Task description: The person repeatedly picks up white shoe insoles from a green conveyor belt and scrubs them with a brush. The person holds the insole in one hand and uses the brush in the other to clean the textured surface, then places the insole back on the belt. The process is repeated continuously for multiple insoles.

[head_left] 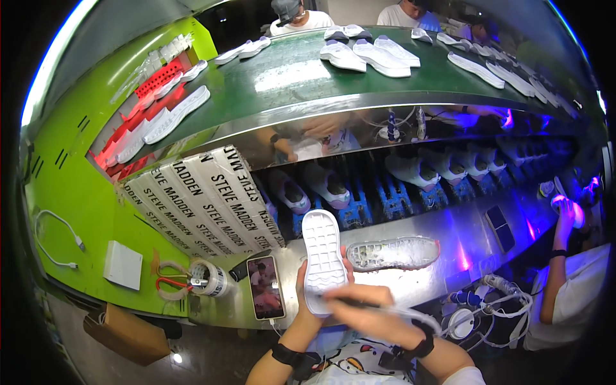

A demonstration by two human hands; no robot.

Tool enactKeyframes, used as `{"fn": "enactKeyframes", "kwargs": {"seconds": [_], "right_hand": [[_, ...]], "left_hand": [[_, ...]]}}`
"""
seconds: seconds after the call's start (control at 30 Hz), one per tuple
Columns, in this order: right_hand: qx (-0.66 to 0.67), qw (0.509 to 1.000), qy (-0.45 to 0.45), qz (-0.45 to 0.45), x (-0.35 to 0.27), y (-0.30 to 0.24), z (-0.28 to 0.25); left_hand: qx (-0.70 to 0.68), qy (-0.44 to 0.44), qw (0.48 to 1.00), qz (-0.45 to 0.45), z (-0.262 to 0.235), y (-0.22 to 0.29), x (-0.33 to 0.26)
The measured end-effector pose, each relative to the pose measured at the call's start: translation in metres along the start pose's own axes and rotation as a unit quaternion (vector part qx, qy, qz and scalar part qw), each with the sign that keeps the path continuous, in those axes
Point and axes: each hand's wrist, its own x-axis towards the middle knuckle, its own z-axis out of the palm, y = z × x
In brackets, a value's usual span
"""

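My left hand [304, 292] grips a white shoe sole [322, 247] from beneath, its fingers showing along both edges. The sole's face with a grid of hollows is turned up. My right hand [369, 313] is over the near end of the sole, its fingers drawn together and blurred by motion. Whatever they hold is too smeared to make out. Just right of the sole lies a clear sole-shaped piece [394, 253] with a grid pattern, on the metal bench [410, 285]. A phone [265, 287] with a lit screen and a cable lies left of my left hand.
White shoes [420, 170] stand on a blue rack under the green conveyor [292, 80], which carries several soles. A printed carton [205, 202], a tape roll [210, 279] and scissors [173, 282] are at left. A co-worker's hand [566, 208] and hoses [500, 305] are at right.
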Motion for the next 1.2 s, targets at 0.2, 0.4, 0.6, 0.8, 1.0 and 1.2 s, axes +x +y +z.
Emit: {"fn": "enactKeyframes", "kwargs": {"seconds": [0.2, 0.4, 0.6, 0.8, 1.0, 1.2], "right_hand": [[0.003, 0.998, -0.059, 0.010, -0.018, -0.003, -0.018], [0.052, 0.981, -0.142, 0.124, -0.003, -0.018, -0.036], [-0.051, 0.982, -0.139, -0.120, -0.002, -0.010, -0.048], [-0.090, 0.976, -0.156, -0.120, -0.003, -0.041, -0.064], [-0.115, 0.974, -0.161, -0.106, -0.014, -0.050, -0.080], [-0.194, 0.971, -0.123, -0.066, -0.040, -0.001, -0.092]], "left_hand": [[0.065, 0.026, 0.997, -0.026, 0.012, -0.009, 0.018], [0.207, -0.023, 0.976, -0.070, 0.027, 0.011, 0.020], [0.284, 0.038, 0.934, -0.215, 0.041, 0.017, 0.026], [0.340, 0.158, 0.870, -0.320, 0.094, -0.003, 0.040], [0.541, 0.187, 0.742, -0.349, 0.097, 0.005, 0.037], [0.618, 0.202, 0.700, -0.297, 0.100, 0.008, 0.024]]}}
